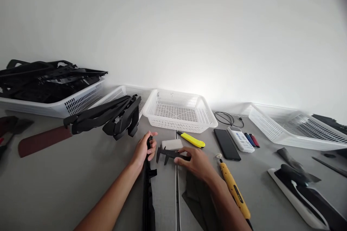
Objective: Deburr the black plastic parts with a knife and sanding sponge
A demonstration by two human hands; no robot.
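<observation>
My left hand (143, 148) is closed around the upper end of a long black plastic trim piece (148, 191), which runs down toward the bottom edge of the view. In my right hand (195, 160) is a dark caliper (171, 153), its jaws pointing left toward the trim piece, with a gap between the two. Behind the caliper lies a whitish block (171, 144), partly covered by it. A yellow utility knife (192, 139) rests just beyond. Dark cloth (199, 198) lies under my right forearm.
White baskets (179, 126) line the wall; the left one (59, 110) is heaped with black parts. More black parts (121, 119) lean on another basket. To the right are a phone (227, 144), a white power bank (240, 139), a yellow rotary tool (234, 189) and a basket (276, 126).
</observation>
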